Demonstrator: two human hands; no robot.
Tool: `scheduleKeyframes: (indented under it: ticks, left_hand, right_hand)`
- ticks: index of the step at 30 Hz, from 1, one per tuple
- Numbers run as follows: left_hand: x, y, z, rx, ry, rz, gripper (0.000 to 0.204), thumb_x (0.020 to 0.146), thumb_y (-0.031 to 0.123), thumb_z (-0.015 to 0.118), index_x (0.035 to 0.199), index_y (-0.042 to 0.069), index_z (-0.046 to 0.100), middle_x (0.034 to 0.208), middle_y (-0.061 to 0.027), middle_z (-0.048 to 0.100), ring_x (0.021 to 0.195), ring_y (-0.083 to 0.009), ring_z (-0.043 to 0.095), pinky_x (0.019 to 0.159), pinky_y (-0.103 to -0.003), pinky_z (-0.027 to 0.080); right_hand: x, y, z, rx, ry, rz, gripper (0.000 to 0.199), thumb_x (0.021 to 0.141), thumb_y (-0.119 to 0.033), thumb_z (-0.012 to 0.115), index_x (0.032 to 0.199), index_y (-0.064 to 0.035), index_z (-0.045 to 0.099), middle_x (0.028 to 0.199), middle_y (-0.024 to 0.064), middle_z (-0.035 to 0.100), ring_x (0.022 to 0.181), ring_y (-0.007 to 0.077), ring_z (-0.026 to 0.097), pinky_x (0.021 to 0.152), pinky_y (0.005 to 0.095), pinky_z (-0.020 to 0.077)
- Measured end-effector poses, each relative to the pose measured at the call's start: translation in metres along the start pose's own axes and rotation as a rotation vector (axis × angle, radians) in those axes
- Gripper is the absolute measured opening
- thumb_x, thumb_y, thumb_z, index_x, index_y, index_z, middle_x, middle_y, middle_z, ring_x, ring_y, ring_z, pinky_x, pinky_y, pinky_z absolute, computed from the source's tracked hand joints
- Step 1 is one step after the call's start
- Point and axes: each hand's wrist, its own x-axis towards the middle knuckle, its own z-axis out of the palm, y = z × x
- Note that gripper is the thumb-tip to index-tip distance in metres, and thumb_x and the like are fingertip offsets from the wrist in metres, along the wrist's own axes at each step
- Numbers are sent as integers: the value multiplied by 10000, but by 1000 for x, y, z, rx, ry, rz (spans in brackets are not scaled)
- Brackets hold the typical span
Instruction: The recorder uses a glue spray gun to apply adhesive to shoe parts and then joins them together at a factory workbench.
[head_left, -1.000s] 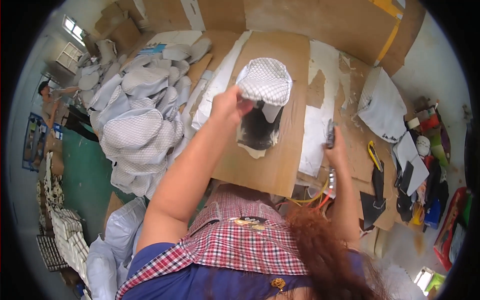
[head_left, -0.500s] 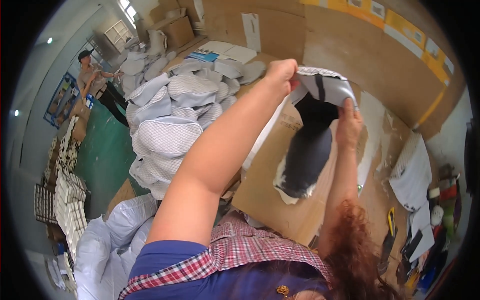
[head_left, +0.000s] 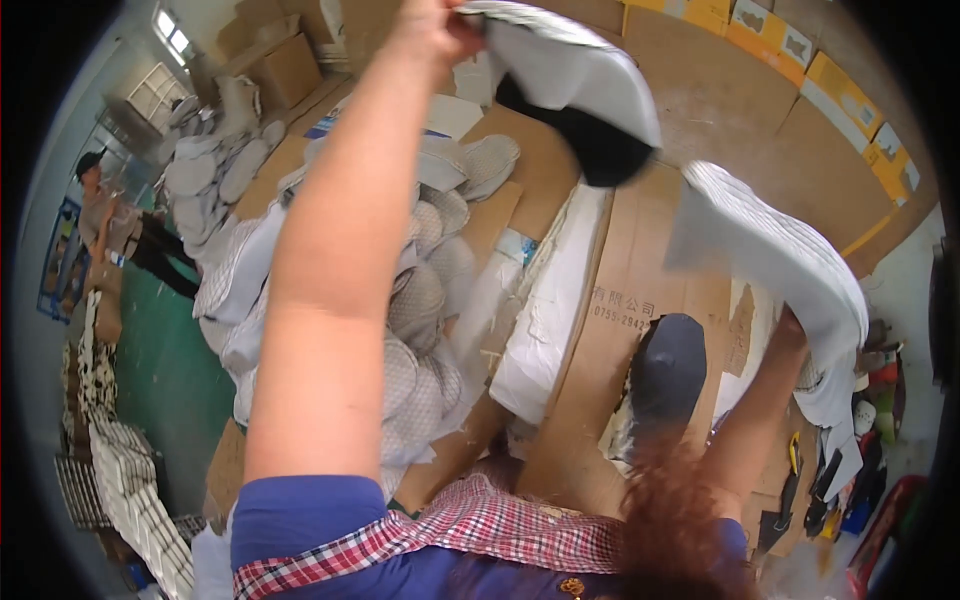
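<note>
Head view. Half a second earlier both hands grip one pale cover; now the left hand (head_left: pixel 437 35) alone holds this first cover (head_left: pixel 575 65), raised beyond and left of the black form (head_left: pixel 668 368), its fingers clamped on the edge. The right hand (head_left: pixel 790 332) is now at a second cover (head_left: pixel 775 250), which mostly hides it; its finger state cannot be told. The first cover is curved, smooth grey with a black panel; the second, ribbed white above smooth grey. The rounded form lies on the cardboard-lined tabletop (head_left: pixel 630 255), right of heaped netted covers (head_left: pixel 425 310). The rear cardboard box (head_left: pixel 287 72) hides its contents.
</note>
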Motion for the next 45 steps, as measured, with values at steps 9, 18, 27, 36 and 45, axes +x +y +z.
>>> scheduleKeyframes:
  ticks: [9, 18, 27, 36, 45]
  left_hand:
    - [-70, 80, -288, 372, 661, -13, 167, 724, 80, 490, 852, 1, 564, 877, -118, 594, 794, -244, 568, 745, -382, 465]
    - [-89, -176, -149, 614, 8, -405, 227, 815, 150, 511, 1014, 57, 569, 958, -69, 604, 805, -172, 600, 716, -292, 481]
    - [-78, -399, 74, -591, -300, -511, 355, 757, 74, 457, 1108, 25, 477, 1123, -118, 535, 1009, -262, 516, 896, -454, 372]
    - [-240, -439, 47, -505, -23, -674, 306, 806, 43, 451, 1110, 55, 431, 1127, -101, 499, 1054, -252, 491, 893, -467, 400]
    - [-367, -477, 5, -55, 203, -730, 214, 860, 104, 450, 1065, 42, 446, 1055, -119, 555, 940, -219, 573, 798, -401, 480]
  right_hand:
    - [-30, -12, 16, -48, -134, 458, 335, 880, -208, 404, 1135, -16, 503, 1122, 123, 551, 1009, 262, 542, 919, 389, 402]
    - [80, 29, 12, -110, 43, 54, 191, 880, -183, 448, 944, -37, 554, 894, 92, 606, 828, 214, 590, 773, 352, 480]
    - [5, -1, 25, 142, 208, 1, 259, 861, -132, 406, 1043, 9, 524, 1047, 113, 589, 973, 229, 558, 931, 374, 396]
    - [-263, 13, -92, 195, 680, 324, 416, 894, -242, 369, 1256, -36, 387, 1286, 99, 432, 1169, 233, 421, 998, 405, 317]
    - [-368, 19, -148, 14, 523, 739, 384, 874, -292, 450, 1195, -81, 461, 1163, 70, 535, 1015, 209, 537, 837, 400, 447]
